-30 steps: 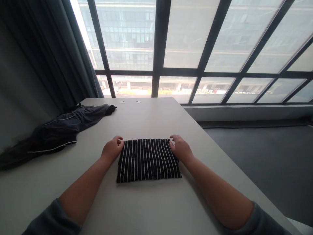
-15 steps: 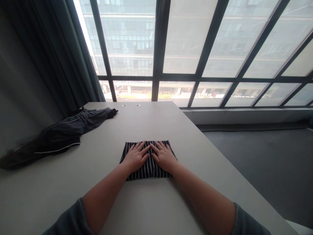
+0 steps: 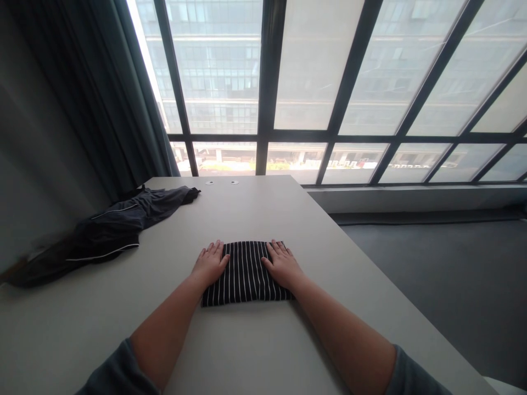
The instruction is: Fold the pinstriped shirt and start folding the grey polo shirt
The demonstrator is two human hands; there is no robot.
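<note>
A black cloth with thin white stripes (image 3: 245, 274), folded into a flat rectangle, lies on the white table (image 3: 247, 351) in front of me. My left hand (image 3: 209, 263) rests flat on its left edge, fingers stretched toward the far side and thumb out over the stripes. On the right part of the cloth lies my right hand (image 3: 283, 265), palm down with the fingers extended. Neither hand grips the fabric. The striped middle shows between the two thumbs.
A dark garment with white piping (image 3: 123, 222) lies crumpled along the table's left side. Two small round fittings (image 3: 234, 182) sit at the far end. Beyond are a dark curtain (image 3: 94, 99) and framed windows (image 3: 224, 71). Grey floor (image 3: 432, 263) drops off past the right edge.
My hands have slid apart from the middle of the striped cloth: the left one outward to the left edge, the right one slightly rightward. More of the stripes shows between them.
</note>
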